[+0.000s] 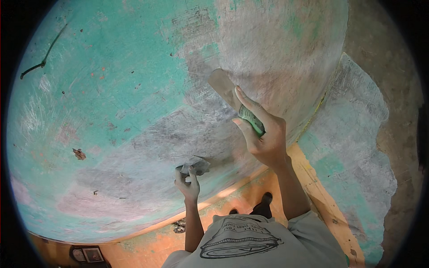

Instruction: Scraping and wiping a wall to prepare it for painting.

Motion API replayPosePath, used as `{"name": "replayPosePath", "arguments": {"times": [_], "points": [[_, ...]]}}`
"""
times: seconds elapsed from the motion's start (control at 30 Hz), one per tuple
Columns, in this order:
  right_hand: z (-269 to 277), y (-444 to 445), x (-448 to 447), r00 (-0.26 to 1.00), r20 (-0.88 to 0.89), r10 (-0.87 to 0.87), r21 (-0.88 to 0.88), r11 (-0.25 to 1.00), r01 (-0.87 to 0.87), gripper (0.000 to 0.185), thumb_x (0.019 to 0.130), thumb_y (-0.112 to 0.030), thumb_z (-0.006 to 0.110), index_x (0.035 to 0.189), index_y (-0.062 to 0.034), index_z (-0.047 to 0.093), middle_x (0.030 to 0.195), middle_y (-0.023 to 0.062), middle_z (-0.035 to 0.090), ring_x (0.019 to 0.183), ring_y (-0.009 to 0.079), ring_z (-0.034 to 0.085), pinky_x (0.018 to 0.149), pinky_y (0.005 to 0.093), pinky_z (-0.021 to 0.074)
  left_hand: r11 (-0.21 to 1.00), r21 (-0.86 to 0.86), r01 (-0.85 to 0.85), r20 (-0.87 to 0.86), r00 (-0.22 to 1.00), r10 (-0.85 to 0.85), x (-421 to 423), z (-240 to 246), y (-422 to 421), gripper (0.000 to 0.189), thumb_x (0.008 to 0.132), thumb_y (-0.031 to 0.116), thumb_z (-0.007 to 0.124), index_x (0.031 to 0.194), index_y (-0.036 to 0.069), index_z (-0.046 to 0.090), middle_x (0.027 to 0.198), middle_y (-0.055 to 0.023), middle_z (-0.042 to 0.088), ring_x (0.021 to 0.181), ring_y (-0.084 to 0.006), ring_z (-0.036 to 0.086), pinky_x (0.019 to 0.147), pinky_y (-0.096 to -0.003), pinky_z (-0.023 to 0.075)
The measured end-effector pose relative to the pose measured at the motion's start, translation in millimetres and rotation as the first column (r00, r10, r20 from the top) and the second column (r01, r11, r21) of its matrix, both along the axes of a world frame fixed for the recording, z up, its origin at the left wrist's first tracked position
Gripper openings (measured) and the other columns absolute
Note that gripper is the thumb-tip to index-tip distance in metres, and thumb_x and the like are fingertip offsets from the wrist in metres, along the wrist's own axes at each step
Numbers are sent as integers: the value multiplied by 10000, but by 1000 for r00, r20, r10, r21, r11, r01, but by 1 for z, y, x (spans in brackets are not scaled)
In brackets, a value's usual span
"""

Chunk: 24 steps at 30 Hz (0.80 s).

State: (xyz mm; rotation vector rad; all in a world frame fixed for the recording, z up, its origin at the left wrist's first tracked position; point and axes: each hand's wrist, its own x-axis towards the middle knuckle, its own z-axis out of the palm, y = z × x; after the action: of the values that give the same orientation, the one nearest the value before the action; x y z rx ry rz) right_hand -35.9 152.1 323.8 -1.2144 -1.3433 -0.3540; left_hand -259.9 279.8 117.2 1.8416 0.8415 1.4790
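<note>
Before me is a wall point(147, 87) with turquoise paint and broad grey-white patches. My right hand point(269, 137) grips a putty knife point(223, 85) by its green handle, its wide metal blade pointing up and left over a grey patch. Whether the blade touches the wall cannot be told. Lower and to the left, my left hand point(188, 186) pinches a crumpled grey wad point(197, 164), perhaps a thin bag or sheet, close to the wall's grey area. What the wad contains is hidden.
An orange floor point(150, 246) meets the wall's foot, with a dark crumpled thing point(180, 225) lying there. At lower left stands a framed picture point(93, 255). A dark crack point(45, 58) marks the upper left wall. Brown bare wall point(400, 140) borders a patchy section on the right.
</note>
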Motion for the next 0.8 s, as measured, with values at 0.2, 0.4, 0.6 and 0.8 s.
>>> {"name": "replayPosePath", "arguments": {"times": [0.2, 0.4, 0.6, 0.8], "points": [[-1, -1, -3, 997, -64, 53, 1, 999, -53, 512, 928, -22, 709, 1417, 62, 581, 1324, 234, 687, 1110, 215, 739, 884, 273, 560, 1000, -14, 5, 17, 1000, -5, -3, -4, 1, 112, 998, 112, 667, 971, 12, 626, 725, -67, 692, 620, -103, 649, 594, -263, 482], [10, -15, 6, 904, -348, 247, -108, 948, -300, 490, 954, -13, 684, 1426, 61, 576, 1288, 201, 720, 1030, 120, 705, 870, 262, 546, 999, -14, 32, 8, 999, -32, -2, -2, -2, 152, 1050, 136, 620, 996, 3, 571, 747, -29, 647, 664, -51, 549, 597, -239, 412], [1, -3, 2, 995, -19, -100, 21, 995, 101, 520, 913, 33, 687, 1422, 68, 582, 1341, 202, 695, 1081, 115, 675, 886, 250, 523, 1000, 1, 3, -5, 1000, -3, 2, 1, 1, 137, 1026, 129, 642, 993, 3, 599, 735, -60, 674, 643, -81, 611, 588, -255, 448], [-15, -1, -19, 998, -61, -10, -90, 996, 4, 541, 882, 53, 698, 1412, 66, 591, 1355, 217, 681, 1029, 160, 725, 832, 276, 554, 1000, -23, 11, 32, 999, -10, -5, -8, 3, 124, 995, 114, 672, 971, -1, 633, 733, -108, 704, 631, -126, 680, 587, -272, 484]]}}
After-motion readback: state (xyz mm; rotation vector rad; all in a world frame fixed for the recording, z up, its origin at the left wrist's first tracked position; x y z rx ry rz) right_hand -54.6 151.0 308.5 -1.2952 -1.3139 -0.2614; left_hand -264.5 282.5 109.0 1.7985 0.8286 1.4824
